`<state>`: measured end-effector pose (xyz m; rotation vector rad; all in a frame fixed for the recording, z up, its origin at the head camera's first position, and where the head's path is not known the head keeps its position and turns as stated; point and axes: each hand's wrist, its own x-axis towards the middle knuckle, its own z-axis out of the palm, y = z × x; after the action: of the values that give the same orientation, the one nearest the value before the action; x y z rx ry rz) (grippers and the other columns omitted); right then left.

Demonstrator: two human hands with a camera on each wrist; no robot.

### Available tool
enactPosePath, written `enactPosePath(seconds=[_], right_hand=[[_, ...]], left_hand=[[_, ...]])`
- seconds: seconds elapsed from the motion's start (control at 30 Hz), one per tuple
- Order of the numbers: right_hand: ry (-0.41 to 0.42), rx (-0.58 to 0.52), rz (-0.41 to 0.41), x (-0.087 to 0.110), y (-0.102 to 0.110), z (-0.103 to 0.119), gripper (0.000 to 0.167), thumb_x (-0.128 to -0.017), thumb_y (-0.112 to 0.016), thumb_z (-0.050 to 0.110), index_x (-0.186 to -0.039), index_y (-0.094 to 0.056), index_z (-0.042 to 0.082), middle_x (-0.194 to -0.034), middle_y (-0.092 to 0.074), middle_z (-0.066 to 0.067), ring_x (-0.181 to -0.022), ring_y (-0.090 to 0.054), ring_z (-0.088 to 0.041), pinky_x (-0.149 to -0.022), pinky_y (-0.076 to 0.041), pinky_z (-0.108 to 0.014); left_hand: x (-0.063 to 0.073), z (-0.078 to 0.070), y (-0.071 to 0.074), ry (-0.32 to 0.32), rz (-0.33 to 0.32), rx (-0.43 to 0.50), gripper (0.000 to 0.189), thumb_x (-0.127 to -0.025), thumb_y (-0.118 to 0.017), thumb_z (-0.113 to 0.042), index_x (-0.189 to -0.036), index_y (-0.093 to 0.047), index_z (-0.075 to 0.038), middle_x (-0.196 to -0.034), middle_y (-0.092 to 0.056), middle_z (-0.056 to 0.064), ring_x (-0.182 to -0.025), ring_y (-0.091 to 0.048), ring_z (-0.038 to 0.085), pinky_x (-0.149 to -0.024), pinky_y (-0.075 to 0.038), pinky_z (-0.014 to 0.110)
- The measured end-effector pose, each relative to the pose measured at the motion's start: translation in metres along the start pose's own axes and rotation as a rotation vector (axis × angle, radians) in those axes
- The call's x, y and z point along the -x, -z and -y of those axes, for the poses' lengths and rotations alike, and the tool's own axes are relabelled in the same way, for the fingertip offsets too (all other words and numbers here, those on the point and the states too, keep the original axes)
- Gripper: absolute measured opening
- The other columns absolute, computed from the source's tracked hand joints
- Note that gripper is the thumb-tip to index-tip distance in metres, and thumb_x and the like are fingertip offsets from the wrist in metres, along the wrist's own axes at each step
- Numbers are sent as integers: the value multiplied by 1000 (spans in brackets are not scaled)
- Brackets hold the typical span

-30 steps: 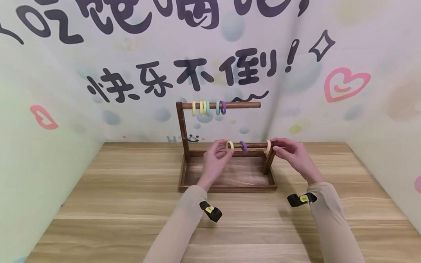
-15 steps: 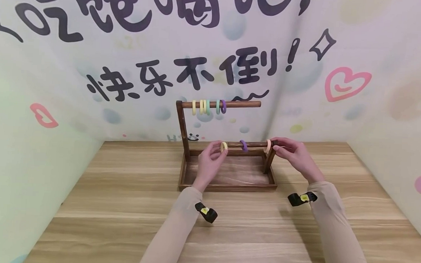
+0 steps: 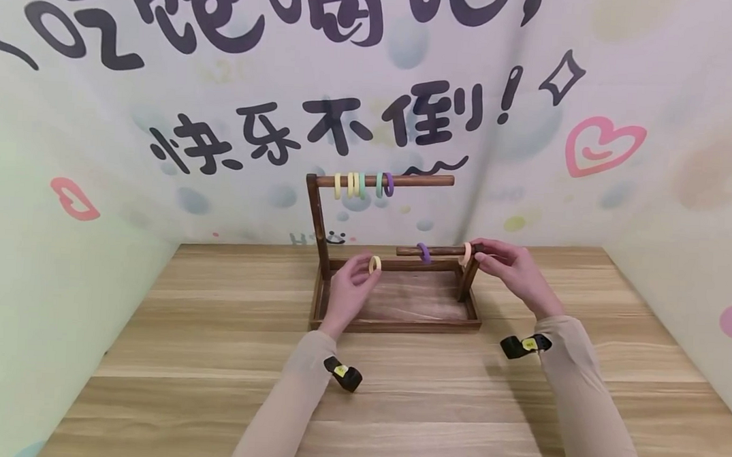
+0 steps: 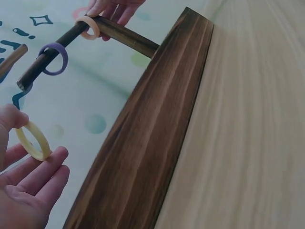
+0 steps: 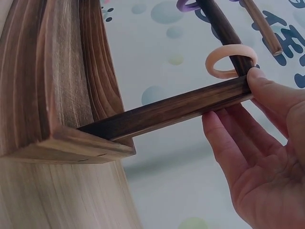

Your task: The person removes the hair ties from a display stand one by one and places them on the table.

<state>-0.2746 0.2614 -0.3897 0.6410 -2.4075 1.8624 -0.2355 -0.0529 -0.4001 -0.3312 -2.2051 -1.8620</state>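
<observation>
A pale yellow ring [image 4: 35,141] is pinched between the thumb and fingers of my left hand [image 3: 348,289], just off the free left end of the lower rod [image 3: 441,251]. On that rod hang a purple ring [image 3: 424,253] and a peach ring [image 5: 231,61], the peach one close to the post. My right hand [image 3: 514,270] grips the top of the short right post [image 5: 181,107] of the dark wooden stand, thumb on one side and fingers on the other. The upper rod [image 3: 426,182] carries several yellow, mint and purple rings.
The stand's shallow tray base [image 3: 398,326] sits on a light wood-grain table [image 3: 419,408]. A tall left post [image 3: 318,226] holds up the upper rod. Behind hangs a printed cloth wall [image 3: 250,203] with dark lettering.
My left hand has drawn the yellow ring leftward off the free end of the lower rod and slightly down. My right hand stays on the post.
</observation>
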Motion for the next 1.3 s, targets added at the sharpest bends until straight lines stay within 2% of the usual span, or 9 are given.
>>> enactPosePath(seconds=[0.03, 0.27, 0.37, 0.5, 0.63, 0.9, 1.1, 1.3], right_hand=[[-2, 3, 0, 0, 0, 0, 39, -97, -60, 14, -129, -54, -7, -114, -64, 0, -103, -62, -8, -89, -52, -27], [-3, 9, 2, 0, 1, 1, 38, -97, -60, 13, -129, -54, -6, -115, -63, -1, -104, -61, -8, -90, -51, -28], [-2, 5, 4, 0, 1, 0, 37, -97, -59, 13, -129, -54, -6, -115, -64, -1, -104, -61, -8, -90, -51, -28], [-4, 5, 5, 0, 1, 1, 38, -97, -60, 13, -129, -54, -6, -114, -64, 0, -104, -62, -8, -90, -51, -29], [-6, 12, 1, 1, 2, 1, 39, -97, -60, 14, -129, -54, -7, -114, -64, 0, -103, -62, -8, -89, -52, -28], [-5, 27, 11, 0, 2, 1, 38, -98, -59, 14, -129, -53, -7, -116, -63, -2, -104, -61, -7, -89, -52, -26], [-9, 19, 14, -1, 1, 1, 36, -98, -58, 12, -128, -54, -8, -117, -62, -4, -104, -61, -8, -89, -52, -26], [-9, 9, 25, -2, 1, 1, 37, -99, -57, 13, -129, -53, -7, -117, -62, -4, -105, -61, -9, -90, -51, -26]], left_hand=[[0, 2, 2, -1, 6, -12, 32, -91, -64, 1, -120, -57, 11, -115, -62, 28, -99, -64, 41, -85, -56, 41], [-7, 44, 15, -5, 35, -41, 31, -89, -68, -1, -119, -60, 6, -116, -63, 24, -99, -65, 39, -83, -56, 41], [-6, 49, 24, 11, 46, -40, 31, -89, -68, -3, -119, -61, 3, -116, -63, 22, -100, -65, 37, -83, -56, 39], [-5, 51, 37, 20, 68, -49, 30, -89, -68, -1, -117, -62, 2, -115, -64, 21, -100, -65, 36, -84, -56, 38], [-3, 48, 52, 2, 95, -97, 29, -87, -68, 2, -116, -62, 4, -112, -64, 23, -99, -65, 36, -84, -56, 38], [5, 44, 77, 34, 148, -151, 30, -89, -67, 1, -119, -61, 4, -111, -64, 21, -99, -65, 36, -83, -56, 36], [13, 46, 89, -17, 182, -187, 28, -88, -66, 3, -116, -62, 6, -109, -64, 24, -94, -66, 36, -78, -58, 33], [20, 50, 100, -36, 216, -156, 29, -87, -66, 8, -115, -62, 7, -109, -64, 26, -94, -66, 38, -78, -57, 31]])
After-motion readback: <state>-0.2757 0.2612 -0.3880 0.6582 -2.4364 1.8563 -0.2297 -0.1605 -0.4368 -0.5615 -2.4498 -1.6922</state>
